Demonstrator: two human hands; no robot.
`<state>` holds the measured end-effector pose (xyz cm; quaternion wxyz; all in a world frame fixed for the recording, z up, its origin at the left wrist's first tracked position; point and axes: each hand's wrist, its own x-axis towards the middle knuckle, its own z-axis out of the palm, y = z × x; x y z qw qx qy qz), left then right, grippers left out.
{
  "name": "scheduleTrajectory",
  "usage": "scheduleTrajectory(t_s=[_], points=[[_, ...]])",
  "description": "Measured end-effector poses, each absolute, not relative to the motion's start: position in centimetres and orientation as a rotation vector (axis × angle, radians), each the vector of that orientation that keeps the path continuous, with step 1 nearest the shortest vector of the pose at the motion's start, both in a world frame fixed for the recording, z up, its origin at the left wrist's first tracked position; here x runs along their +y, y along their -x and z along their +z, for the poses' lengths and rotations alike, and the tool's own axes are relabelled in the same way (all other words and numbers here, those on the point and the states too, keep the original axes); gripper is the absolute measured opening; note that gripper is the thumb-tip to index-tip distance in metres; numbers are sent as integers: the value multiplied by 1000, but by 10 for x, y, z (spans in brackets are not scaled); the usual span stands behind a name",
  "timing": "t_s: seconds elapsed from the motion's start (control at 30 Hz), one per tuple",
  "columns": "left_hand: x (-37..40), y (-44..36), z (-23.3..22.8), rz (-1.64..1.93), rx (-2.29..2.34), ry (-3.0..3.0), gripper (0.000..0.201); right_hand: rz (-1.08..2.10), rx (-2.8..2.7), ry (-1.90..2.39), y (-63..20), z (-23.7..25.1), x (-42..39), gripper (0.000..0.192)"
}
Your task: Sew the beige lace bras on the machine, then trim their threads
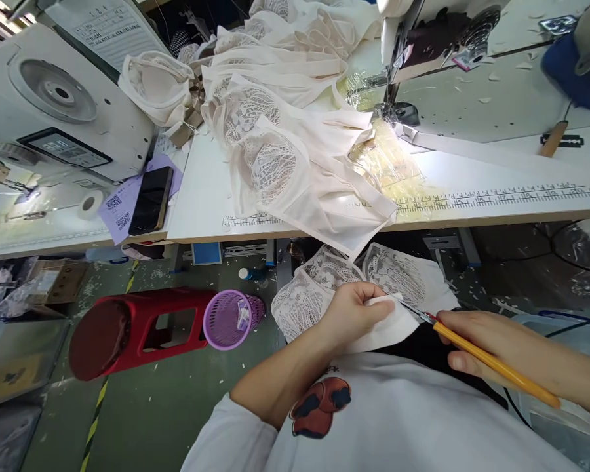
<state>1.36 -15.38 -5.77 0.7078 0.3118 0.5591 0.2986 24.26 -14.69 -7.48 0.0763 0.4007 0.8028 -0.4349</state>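
garment pile (295, 144) crowds table (496, 190), right end bare

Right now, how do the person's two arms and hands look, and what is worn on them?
Both hands are bare: no gloves, rings or watch show. The left hand leads up a bare forearm to a white sleeve near the elbow. The right hand has a bare forearm to the picture's edge.

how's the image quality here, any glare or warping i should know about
Head view: strong wide-angle bend, so the table edge and its printed ruler curve; glare washes out the clear plastic under the sewing machine and the lit spot at far left. The left hand pinching lace fabric and the right hand with the yellow-handled tool look sharp; the corners smear.
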Motion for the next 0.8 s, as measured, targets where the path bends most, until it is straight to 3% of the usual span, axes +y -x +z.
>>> scheduleTrajectory(t_s=[0.63, 0.8], points=[[-152, -10, -56, 704, 1228, -706, 17, -1747, 2126, -1557, -224, -73, -148, 52], [-151, -11, -58, 703, 1277, -759, 14, -1884, 2227, -1782, -221, -65, -148, 35]])
